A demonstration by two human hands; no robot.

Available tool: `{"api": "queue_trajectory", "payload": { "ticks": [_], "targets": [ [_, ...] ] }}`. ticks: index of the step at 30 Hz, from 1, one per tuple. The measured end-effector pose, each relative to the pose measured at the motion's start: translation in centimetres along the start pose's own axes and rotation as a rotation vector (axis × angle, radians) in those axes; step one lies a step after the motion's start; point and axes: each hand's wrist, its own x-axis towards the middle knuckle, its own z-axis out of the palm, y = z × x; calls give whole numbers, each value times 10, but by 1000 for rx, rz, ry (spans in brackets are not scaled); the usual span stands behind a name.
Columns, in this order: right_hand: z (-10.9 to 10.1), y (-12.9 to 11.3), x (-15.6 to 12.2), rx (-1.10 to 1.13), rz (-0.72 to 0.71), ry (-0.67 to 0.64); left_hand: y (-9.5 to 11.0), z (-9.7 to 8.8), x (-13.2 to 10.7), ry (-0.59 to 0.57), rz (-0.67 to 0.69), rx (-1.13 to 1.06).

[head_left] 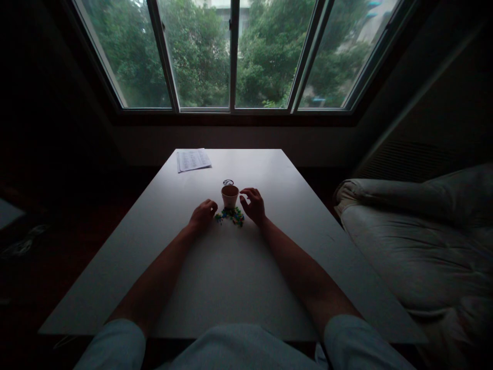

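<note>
A paper-style cup [230, 200] stands upright near the middle of the white table, its open mouth showing a brown inside. In front of its base lies a loose heap of small multicoloured pieces [235, 218], mostly green and blue, too small to name. My left hand [203, 213] rests left of the heap with its fingers curled in; whatever they may hold is hidden. To the right of the cup, my right hand [253, 204] is open, thumb and fingers apart, with the fingertips close to the cup's rim. I cannot tell whether they touch it.
Behind the cup lies a small round, clear-looking item [228, 182] with a dark rim. Printed sheets [193, 160] lie at the table's [239, 288] far left corner. A padded, light-covered seat [412, 231] stands to the right. A window [233, 56] fills the far wall.
</note>
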Motion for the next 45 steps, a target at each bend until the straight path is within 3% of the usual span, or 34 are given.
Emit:
{"api": "queue_trajectory", "payload": {
  "ticks": [8, 16, 23, 29, 40, 45],
  "targets": [
    [3, 4, -1, 25, 35, 19, 9, 0, 5, 160, -8, -146],
    [7, 16, -2, 8, 108, 26, 30, -6, 31, 273, -56, -336],
    [11, 23, -3, 2, 132, 5, 43, -6, 53, 314, -50, -339],
    [16, 31, -5, -61, 157, -123, 48, -1, 65, 363, -13, -227],
    [14, 26, -3, -134, 234, -344, 47, 6, 46, 466, -5, -126],
    [15, 27, -3, -154, 236, -422, 41, 10, 27, 416, -37, -103]
  ]
}}
